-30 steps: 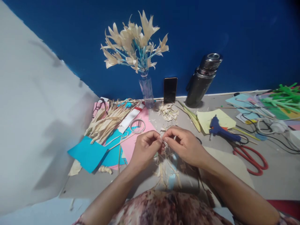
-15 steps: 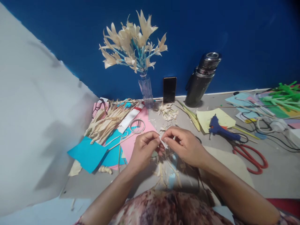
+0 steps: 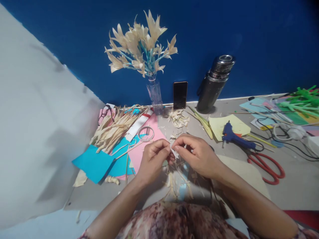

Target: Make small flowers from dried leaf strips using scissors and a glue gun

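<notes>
Close together over the middle of the table, both my hands pinch a small white piece (image 3: 175, 153) that looks like paper. My left hand (image 3: 156, 155) has thumb and forefinger pressed on its left side. On the other side, the fingertips of my right hand (image 3: 195, 154) are closed at its upper edge. Most of the piece is hidden by fingers. Below the hands lie dry, pale husk strips (image 3: 171, 184) and a light blue strip (image 3: 182, 190). A roll of tape (image 3: 146, 133) rests to the left of my left hand.
Husk flowers (image 3: 139, 43) stand in a clear bottle (image 3: 155, 96) by the wall, near a phone (image 3: 180, 95) and a dark flask (image 3: 215, 84). At right lie a blue glue gun (image 3: 236, 138) and red-handled scissors (image 3: 267, 166). Blue paper (image 3: 93, 163) and a husk bundle (image 3: 117, 127) lie left.
Almost nothing differs. Both hands keep their pinch on the white piece, with only a very slight shift of the fingers.
</notes>
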The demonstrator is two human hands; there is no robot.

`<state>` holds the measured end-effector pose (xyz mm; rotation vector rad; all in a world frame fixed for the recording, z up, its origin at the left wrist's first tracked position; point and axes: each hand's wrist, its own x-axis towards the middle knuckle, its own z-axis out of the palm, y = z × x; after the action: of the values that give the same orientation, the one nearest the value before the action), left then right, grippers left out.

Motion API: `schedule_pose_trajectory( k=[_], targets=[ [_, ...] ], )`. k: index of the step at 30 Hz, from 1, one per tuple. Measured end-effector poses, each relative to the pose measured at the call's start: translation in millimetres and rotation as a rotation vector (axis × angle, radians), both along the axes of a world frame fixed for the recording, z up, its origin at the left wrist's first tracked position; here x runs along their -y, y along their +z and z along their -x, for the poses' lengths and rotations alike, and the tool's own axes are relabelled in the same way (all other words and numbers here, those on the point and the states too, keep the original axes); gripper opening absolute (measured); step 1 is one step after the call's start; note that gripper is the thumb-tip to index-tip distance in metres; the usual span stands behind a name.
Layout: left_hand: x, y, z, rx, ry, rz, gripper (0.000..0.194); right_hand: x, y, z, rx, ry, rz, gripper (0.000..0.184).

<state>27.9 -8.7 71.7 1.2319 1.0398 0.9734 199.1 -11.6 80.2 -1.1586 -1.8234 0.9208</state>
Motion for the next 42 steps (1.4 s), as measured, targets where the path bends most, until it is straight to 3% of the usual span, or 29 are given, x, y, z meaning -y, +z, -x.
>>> schedule_pose_trajectory(
  k=[17, 26, 34, 42],
  targets=[
    [-0.5, -0.1, 0.1, -0.100, 0.045, -0.073, 0.014, 0.9, -1.9, -0.5, -0.004, 0.012, -0.031, 0.015],
    [2.2, -5.8, -5.0, -0.150, 0.152, -0.116, 0.014, 1.3, -2.8, 0.5, -0.019, 0.004, -0.037, 0.014],
    [7.9, -4.3, -7.3, -0.469, 0.222, -0.526, 0.016, 3.4, -5.7, 3.9, -0.012, -0.097, -0.028, 0.009],
    [9.0, -14.6, -10.0, -0.581, 0.197, -0.810, 0.017, 3.3, -2.1, 1.8, 0.041, -0.120, -0.051, 0.012]
  ],
)
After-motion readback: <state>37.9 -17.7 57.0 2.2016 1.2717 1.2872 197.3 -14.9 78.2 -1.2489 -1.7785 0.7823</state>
